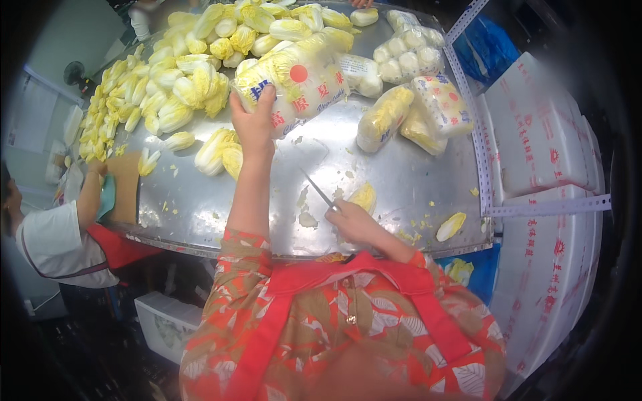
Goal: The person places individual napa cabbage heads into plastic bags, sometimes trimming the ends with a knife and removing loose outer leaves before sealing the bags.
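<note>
A round stainless-steel table point(200, 207) fills the view, its sheet top dull, wet-looking and littered with pale leaf scraps. A co-worker point(57, 244) in a white top and red apron stands at its left edge with one forearm resting on the rim.

Along the left and far edges lies a heap of trimmed cabbage heads point(174, 80), yellow-white, smooth and tapered. Two loose heads point(221, 152) lie nearer the middle.

The left hand point(254, 120) reaches out to the middle of the table, fingers curled over the near end of a large clear plastic bag of cabbages point(297, 77) with red and blue print. That bag looks heavy and bulky, the film slick and loose over firm round heads, so it would likely slide on the steel sooner than lift. A grip on the gathered end, or under a head, seems safer than one on taut film, which could tear.

The right hand point(354, 224) rests near the front edge, closed round the handle of a knife point(317, 189) whose thin blade points up and to the left. Just beside it lies a small yellow cabbage piece point(364, 197).

Further right, smaller packed bags point(414, 113) sit near the right edge. Beyond a perforated metal rail point(478, 154) stand stacked white foam boxes point(542, 140) with red print.
</note>
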### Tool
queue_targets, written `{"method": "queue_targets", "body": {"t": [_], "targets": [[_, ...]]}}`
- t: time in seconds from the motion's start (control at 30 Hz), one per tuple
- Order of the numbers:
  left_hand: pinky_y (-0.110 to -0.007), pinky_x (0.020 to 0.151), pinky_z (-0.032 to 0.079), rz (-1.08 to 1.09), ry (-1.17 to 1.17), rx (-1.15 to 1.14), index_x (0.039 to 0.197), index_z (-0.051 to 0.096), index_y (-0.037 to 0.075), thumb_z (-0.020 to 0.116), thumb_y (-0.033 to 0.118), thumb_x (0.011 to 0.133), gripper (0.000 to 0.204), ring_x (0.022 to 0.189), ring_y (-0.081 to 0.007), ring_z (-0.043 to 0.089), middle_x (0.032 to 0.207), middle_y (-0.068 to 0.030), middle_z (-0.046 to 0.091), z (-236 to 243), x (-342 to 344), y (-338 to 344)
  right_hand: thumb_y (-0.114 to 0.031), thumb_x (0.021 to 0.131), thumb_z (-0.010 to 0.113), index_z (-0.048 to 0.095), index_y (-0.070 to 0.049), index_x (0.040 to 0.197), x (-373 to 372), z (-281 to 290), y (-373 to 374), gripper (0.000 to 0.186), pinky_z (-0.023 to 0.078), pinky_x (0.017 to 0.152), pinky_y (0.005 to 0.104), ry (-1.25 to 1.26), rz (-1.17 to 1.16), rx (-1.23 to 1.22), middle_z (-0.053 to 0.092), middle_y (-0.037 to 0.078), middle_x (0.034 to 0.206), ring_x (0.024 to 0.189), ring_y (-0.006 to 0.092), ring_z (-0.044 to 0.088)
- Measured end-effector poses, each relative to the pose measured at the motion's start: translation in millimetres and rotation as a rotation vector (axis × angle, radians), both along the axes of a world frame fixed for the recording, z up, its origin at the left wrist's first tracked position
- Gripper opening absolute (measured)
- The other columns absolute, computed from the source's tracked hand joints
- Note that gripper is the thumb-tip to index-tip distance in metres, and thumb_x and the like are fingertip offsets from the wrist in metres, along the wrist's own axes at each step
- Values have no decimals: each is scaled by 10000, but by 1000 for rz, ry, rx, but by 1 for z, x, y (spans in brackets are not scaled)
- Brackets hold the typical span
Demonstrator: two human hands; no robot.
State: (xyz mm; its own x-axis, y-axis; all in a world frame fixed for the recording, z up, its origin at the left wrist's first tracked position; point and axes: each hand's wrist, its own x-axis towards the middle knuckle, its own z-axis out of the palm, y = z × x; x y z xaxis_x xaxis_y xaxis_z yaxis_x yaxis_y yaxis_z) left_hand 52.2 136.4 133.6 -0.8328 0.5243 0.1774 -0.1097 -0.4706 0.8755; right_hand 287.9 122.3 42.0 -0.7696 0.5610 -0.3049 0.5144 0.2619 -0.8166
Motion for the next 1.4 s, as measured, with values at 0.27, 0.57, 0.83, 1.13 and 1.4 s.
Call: {"method": "queue_targets", "body": {"t": [0.27, 0.57, 0.83, 1.13, 1.4], "targets": [[-317, 776, 510, -97, -89, -99, 1216, 446, -13, 676, 138, 824, 480, 919, -157, 594, 1066, -117, 583, -27, 4, -9, -143, 895, 550, 559, -18, 991, 20, 52, 29, 158, 382, 453, 214, 640, -508, -180, 540, 11, 615, 489, 53, 487], [-371, 879, 497, -342, -397, -147, 1264, 439, -19, 566, 294, 881, 510, 1034, -251, 588, 1168, -146, 566, -69, 16, -17, -186, 865, 608, 564, 20, 1147, 26, 52, 73, 352, 342, 381, 199, 631, -767, -362, 643, 128, 851, 461, 71, 475], [-373, 883, 501, -456, -418, -185, 1234, 498, 23, 470, 326, 915, 441, 1022, -230, 602, 1135, -121, 607, -51, -3, -45, -169, 880, 583, 576, 19, 1138, 27, 22, 61, 319, 345, 379, 199, 521, -589, -420, 646, 115, 812, 460, 68, 480], [-342, 873, 494, -871, -374, 243, 1215, 501, 26, 470, 300, 911, 410, 1005, -222, 598, 1134, -122, 588, -20, 12, -31, -164, 882, 595, 588, 13, 1122, 19, 46, 71, 298, 397, 411, 202, 762, -632, -441, 661, 110, 847, 495, 57, 498], [-359, 844, 506, -434, -180, 38, 1216, 513, 5, 410, 416, 892, 534, 970, -220, 596, 1109, -147, 596, -41, -2, -40, -206, 903, 572, 533, 0, 1240, 8, 55, 62, 397, 445, 464, 214, 780, -556, -450, 671, 96, 944, 569, 95, 572]]}}
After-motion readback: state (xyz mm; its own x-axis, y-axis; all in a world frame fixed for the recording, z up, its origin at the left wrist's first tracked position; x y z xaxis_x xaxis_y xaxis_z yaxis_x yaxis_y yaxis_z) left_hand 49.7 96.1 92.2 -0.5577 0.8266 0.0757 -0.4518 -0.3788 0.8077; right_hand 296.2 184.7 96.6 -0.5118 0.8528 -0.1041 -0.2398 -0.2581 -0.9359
